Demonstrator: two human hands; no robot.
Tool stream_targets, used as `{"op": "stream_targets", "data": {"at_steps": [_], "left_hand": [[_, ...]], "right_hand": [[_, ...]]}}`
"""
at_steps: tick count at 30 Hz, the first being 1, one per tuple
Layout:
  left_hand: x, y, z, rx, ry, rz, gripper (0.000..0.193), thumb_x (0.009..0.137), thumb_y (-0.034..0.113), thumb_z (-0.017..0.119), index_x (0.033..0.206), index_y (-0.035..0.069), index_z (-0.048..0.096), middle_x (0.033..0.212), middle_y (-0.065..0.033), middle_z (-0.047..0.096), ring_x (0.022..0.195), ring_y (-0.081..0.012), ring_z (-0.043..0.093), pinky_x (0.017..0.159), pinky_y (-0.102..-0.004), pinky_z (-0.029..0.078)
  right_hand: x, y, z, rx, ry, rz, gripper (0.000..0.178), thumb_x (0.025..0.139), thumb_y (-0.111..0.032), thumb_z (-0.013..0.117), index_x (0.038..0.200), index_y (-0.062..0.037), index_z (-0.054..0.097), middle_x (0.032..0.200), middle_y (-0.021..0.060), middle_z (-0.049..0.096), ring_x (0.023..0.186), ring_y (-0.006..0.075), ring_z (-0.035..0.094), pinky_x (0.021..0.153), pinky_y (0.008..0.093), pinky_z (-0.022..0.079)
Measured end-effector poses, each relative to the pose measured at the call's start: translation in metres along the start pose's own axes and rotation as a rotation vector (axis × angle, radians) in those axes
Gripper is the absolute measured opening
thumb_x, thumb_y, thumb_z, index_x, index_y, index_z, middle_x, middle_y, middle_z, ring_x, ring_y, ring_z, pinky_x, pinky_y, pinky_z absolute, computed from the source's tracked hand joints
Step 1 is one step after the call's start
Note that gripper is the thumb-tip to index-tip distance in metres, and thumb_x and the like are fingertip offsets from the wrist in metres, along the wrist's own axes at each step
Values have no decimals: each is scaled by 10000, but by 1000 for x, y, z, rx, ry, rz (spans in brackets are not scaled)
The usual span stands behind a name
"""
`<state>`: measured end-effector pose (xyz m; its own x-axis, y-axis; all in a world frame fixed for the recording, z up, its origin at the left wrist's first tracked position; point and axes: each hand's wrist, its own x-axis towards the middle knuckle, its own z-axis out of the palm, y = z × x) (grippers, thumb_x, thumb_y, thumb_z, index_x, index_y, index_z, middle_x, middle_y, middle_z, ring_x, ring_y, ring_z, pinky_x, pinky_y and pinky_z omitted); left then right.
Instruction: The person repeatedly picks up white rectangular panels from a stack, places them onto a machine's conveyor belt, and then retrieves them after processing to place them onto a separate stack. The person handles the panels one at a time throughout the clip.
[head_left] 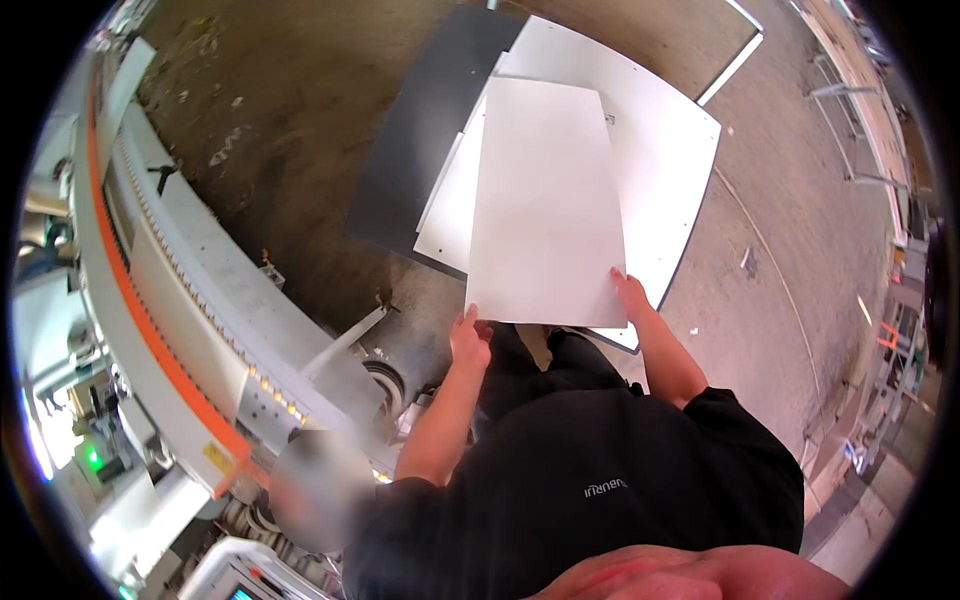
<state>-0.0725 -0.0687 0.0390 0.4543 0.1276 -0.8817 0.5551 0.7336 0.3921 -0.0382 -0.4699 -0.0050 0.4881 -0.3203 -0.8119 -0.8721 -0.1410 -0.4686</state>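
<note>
A rectangular white panel (545,200) is held out in front of me by its near end. My left hand (470,339) grips its near left corner, fingers closed at the edge. On the right long edge, close to the near corner, my right hand (630,293) is closed on the same panel. Beneath it lies a larger white board (665,150) with small dark holes, set at an angle. A dark grey sheet (415,140) shows below that board at the left. The undersides of the panel and some fingers are hidden.
A long machine with an orange stripe (150,325) curves along my left, with a support arm (345,340) reaching toward me. A white metal frame (732,68) stands at the far right. A thin cable (770,255) crosses the floor, and racks (850,110) line the right side.
</note>
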Motion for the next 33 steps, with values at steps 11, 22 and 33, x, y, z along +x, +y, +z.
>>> {"op": "stream_targets", "data": {"at_steps": [11, 22, 33], "left_hand": [[-192, -108, 58, 19, -139, 213, 364, 913, -43, 637, 1274, -74, 599, 1215, -156, 679, 1084, -280, 682, 947, -403, 552], [-404, -82, -95, 4, -110, 575, 402, 872, 128, 589, 1228, -54, 626, 1097, -147, 705, 996, -268, 697, 902, -388, 547], [-469, -283, -258, -508, 293, 657, 250, 974, 196, 681, 1131, 2, 665, 1053, -96, 710, 957, -217, 695, 848, -380, 574]], "right_hand": [[-148, -5, 16, 241, -750, 194, 452, 1006, -441, 642, 1255, -64, 643, 1072, 75, 697, 922, 222, 663, 819, 378, 537], [-144, 12, 29, 803, -1026, 110, 514, 1075, -377, 496, 1414, 10, 497, 1409, 177, 586, 1356, 335, 516, 1167, 488, 383], [-237, 26, 134, 369, -1293, -6, 501, 1008, -355, 620, 1377, -23, 554, 1352, 120, 623, 1275, 298, 563, 1118, 456, 429]]}}
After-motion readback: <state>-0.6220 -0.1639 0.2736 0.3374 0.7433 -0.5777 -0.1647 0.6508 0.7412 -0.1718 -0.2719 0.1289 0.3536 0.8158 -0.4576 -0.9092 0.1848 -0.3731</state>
